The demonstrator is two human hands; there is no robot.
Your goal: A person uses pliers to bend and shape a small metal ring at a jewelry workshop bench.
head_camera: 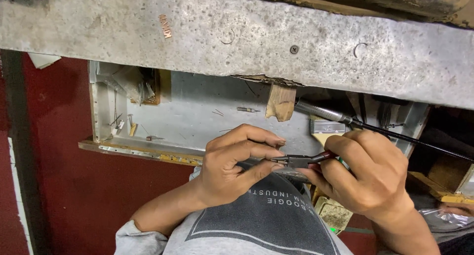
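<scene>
My right hand (368, 173) grips small pliers (301, 160) with dark red handles, jaws pointing left. My left hand (237, 163) pinches at the plier tips with thumb and fingers; whatever sits between the jaws is too small to see. Both hands hover over my lap, in front of an open metal drawer (197, 112) under the bench. My grey sweatshirt (261, 220) fills the lower middle.
A worn grey bench top (237, 33) with a screw spans the top. A wooden peg (280, 102) juts from its edge. A metal handpiece with a black flexible shaft (345, 119) lies to the right. Small bits and tools lie in the drawer. Red floor at left.
</scene>
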